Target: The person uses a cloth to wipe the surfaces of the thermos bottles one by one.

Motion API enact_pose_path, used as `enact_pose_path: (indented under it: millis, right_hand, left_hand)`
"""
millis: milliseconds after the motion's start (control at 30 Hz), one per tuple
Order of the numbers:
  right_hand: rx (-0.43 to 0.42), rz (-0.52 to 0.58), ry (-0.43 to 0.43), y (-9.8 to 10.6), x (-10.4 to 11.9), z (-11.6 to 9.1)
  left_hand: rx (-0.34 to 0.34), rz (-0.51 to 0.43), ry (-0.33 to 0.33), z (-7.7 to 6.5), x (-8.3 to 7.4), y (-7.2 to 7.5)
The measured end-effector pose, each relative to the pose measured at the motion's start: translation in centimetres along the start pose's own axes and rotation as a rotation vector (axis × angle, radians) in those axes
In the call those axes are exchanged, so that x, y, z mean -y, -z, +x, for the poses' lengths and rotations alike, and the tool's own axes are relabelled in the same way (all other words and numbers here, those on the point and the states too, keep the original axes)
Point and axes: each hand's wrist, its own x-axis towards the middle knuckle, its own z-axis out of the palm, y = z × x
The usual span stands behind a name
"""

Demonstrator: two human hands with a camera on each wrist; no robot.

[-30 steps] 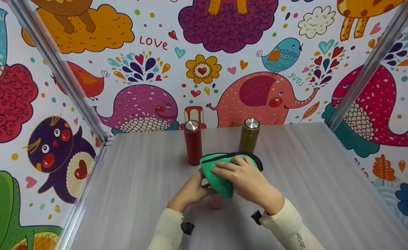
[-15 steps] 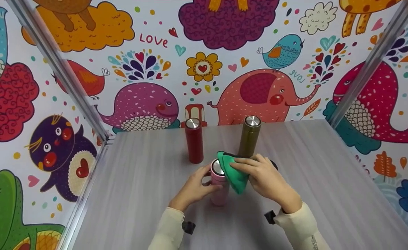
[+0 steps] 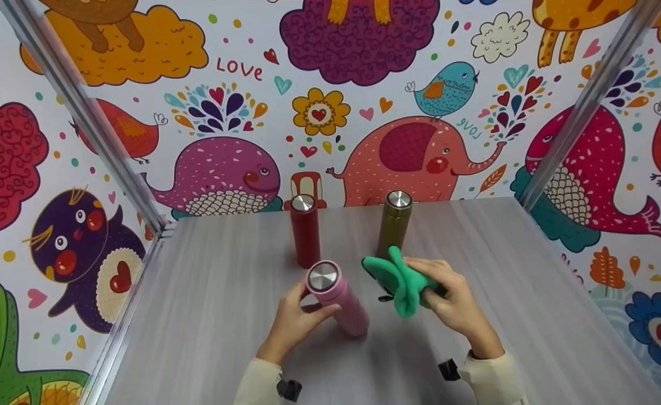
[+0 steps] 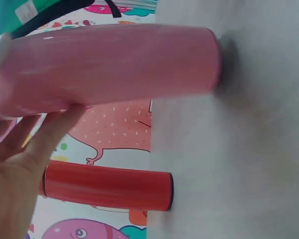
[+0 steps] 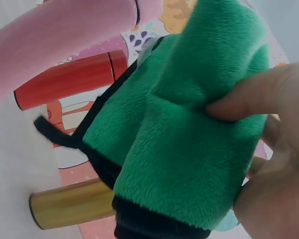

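A pink thermos bottle [image 3: 350, 312] with a shiny metal lid top leans to the left, its base low on the table. My left hand [image 3: 295, 320] grips it near the top, thumb and fingers around the body; the left wrist view shows the fingers [image 4: 57, 127] along its side. In my right hand [image 3: 458, 298] is a folded green cloth [image 3: 400, 281] with black edging and a small black loop, pinched between thumb and fingers. The cloth is apart from the bottle, to its right. The right wrist view shows the thumb pressing into the plush cloth [image 5: 184, 144].
Behind the pink bottle stand a red thermos [image 3: 306, 236] and, to the right, an olive-gold thermos [image 3: 395, 225], both upright. The grey table [image 3: 212, 304] ends at a wall [image 3: 353, 101] printed with cartoon animals. Metal frame posts [image 3: 82, 118] rise at both sides.
The green cloth has come off the pink bottle's lid and moved right in my right hand, bunching up. My left hand has tilted the bottle's top to the left.
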Motion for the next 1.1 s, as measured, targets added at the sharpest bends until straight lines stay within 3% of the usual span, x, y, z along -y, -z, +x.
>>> enact_pose_path:
  millis: [200, 333, 500, 633, 833, 1100]
  right_hand:
    - [-0.100, 0.495, -0.041, 1.2, -1.1, -1.8]
    - [-0.179, 0.653, -0.060, 1.5, -0.7, -2.0]
    - [-0.277, 0.646, -0.119, 1.6, -0.1, -2.1]
    - [-0.305, 0.605, -0.137, 1.3, 0.0, -2.1]
    - [-0.317, 0.563, -0.143, 0.9, -0.1, -2.0]
    - [-0.296, 0.453, -0.087, -0.3, -0.5, -1.6]
  left_hand:
    - [-0.242, -0.192, 0.015, -1.7, -1.1, 0.0]
    - [-0.375, -0.349, -0.035, -2.3, -2.0, 0.0]
    - [-0.514, -0.601, -0.067, -2.5, -3.3, -0.5]
    - [-0.573, -0.772, -0.094, -2.4, -4.1, -1.0]
    - [-0.594, -0.845, -0.124, -2.4, -4.7, -1.3]
    - [-0.604, -0.872, -0.066, -2.2, -5.1, -1.5]
